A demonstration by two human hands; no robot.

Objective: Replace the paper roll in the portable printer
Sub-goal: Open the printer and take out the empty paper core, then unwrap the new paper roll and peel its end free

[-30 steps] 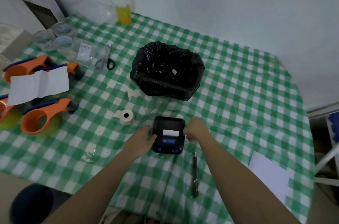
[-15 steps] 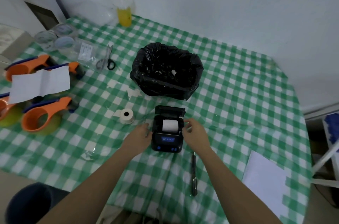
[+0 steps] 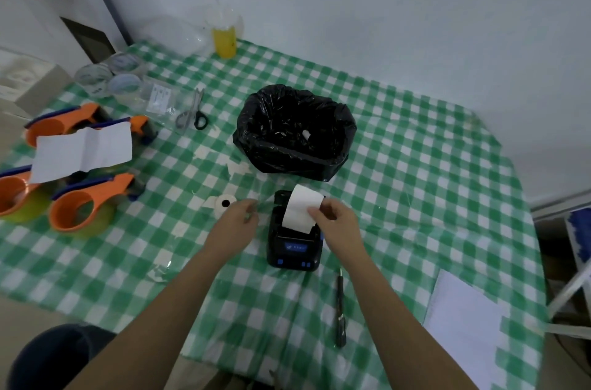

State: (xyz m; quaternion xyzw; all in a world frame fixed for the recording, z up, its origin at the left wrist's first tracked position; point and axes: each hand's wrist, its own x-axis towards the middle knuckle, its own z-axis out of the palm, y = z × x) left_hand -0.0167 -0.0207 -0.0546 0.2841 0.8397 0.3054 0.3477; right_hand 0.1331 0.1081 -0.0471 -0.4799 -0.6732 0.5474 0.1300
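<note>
The black portable printer [image 3: 293, 248] sits on the checked tablecloth with its lid open. A white paper strip [image 3: 300, 209] rises out of its roll compartment. My right hand [image 3: 334, 221] pinches the right edge of that strip and holds it up. My left hand [image 3: 238, 219] hovers just left of the printer, fingers loosely curled, holding nothing. A second small white paper roll [image 3: 224, 205] lies on the cloth beside my left hand, partly hidden by it.
A bin lined with a black bag [image 3: 295, 132] stands behind the printer. A dark pen [image 3: 340, 309] lies near the front edge, white paper [image 3: 463, 325] at the right. Orange tape dispensers [image 3: 89, 201], a white sheet [image 3: 83, 150], scissors [image 3: 193, 113] and a yellow cup [image 3: 224, 39] are at the left and back.
The printer lid went from closed to open. My right hand moved onto the paper and pulled a strip up out of the compartment. My left hand let go of the printer's side.
</note>
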